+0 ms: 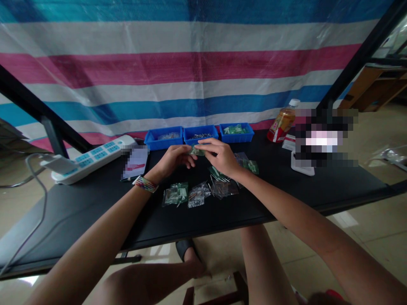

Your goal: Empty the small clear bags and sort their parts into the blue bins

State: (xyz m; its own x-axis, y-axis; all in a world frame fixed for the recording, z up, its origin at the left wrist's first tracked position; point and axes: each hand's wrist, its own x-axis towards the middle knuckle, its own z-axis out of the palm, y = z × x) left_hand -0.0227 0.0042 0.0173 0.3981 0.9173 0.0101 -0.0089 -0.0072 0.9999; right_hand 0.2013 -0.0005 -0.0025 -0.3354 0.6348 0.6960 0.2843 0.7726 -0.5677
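Both bare forearms reach forward and converge, so that the left hand (173,161) and the right hand (222,159) meet close together, wrists raised a little. The left hand is curled with its palm turned inward, its fingers (190,158) bent and pinched towards the thumb, tips pointing at the other hand's fingers. The right hand lies knuckles up just beside it, its fingers (206,149) drawn together in a pinch, tips almost touching the left fingertips, its forearm stretching back down and to the right of them.
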